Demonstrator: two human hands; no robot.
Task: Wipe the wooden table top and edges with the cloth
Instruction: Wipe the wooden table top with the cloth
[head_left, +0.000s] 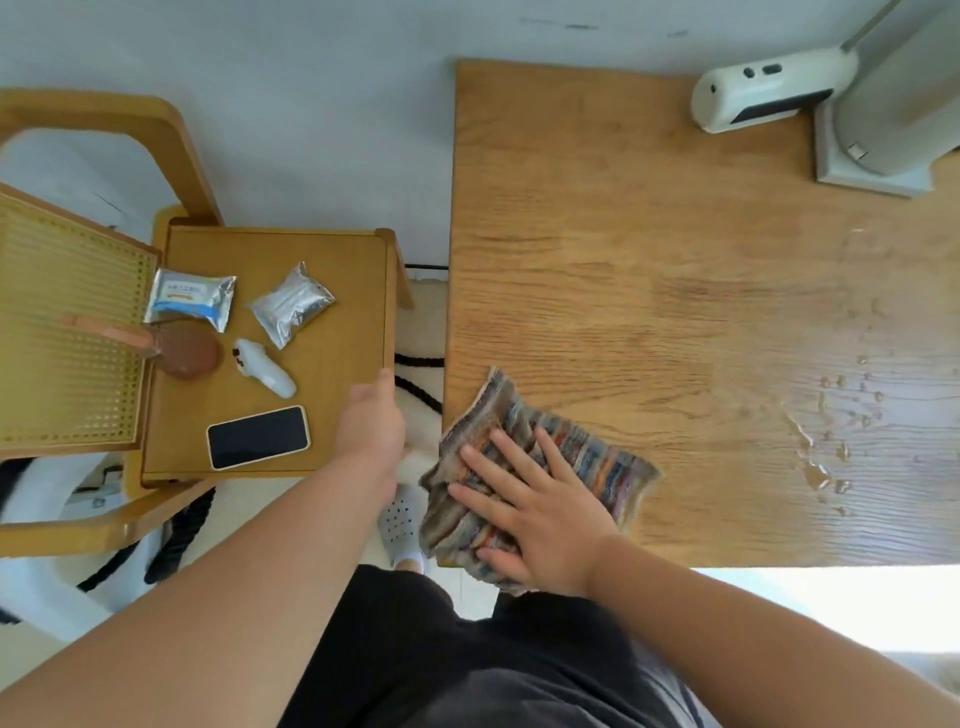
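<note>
A striped multicoloured cloth (582, 452) lies on the near left corner of the wooden table (649, 260), hanging a little over the left edge. My right hand (524, 512) presses flat on the cloth with straight, spread fingers. My left hand (371, 421) is off the table in the gap beside it, at the edge of a chair seat; its fingers are hidden from view. Water drops and a wet streak (826, 441) glisten on the table's right part.
A wooden chair seat (332, 291) at the left carries a phone (258, 437), two foil packets (291, 304), a small white device (265, 368) and a brown hairbrush (182, 349). A white appliance (763, 93) and a grey stand base (872, 166) sit at the table's far right.
</note>
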